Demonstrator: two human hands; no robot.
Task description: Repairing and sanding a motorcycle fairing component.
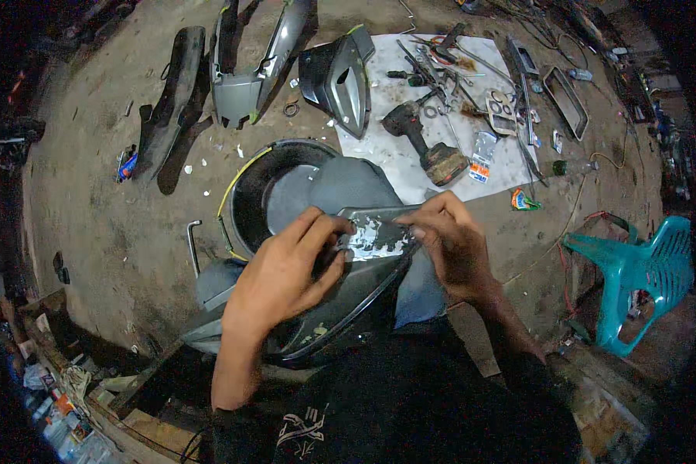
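Note:
A dark plastic vehicle panel [309, 329] lies across my lap and a grey cloth [421, 294], bearing a peeling silver-white patch [375, 243] near its upper end. My left hand [278, 271] has its fingers curled onto the panel at the patch's left side. My right hand [456, 251] pinches at the panel's upper right, beside the patch; its fingertips partly hide what lies between them. Just beyond my hands is a black basin [244, 185] with more grey cloth [348, 185] draped over it.
A white sheet [394, 174] holds a drill [433, 155] and several tools. Dark body panels [332, 77] lie at the back. A bent metal wrench [193, 247] is left of the basin, a teal plastic chair [626, 278] at right, a glass bottle [576, 167] beside the sheet.

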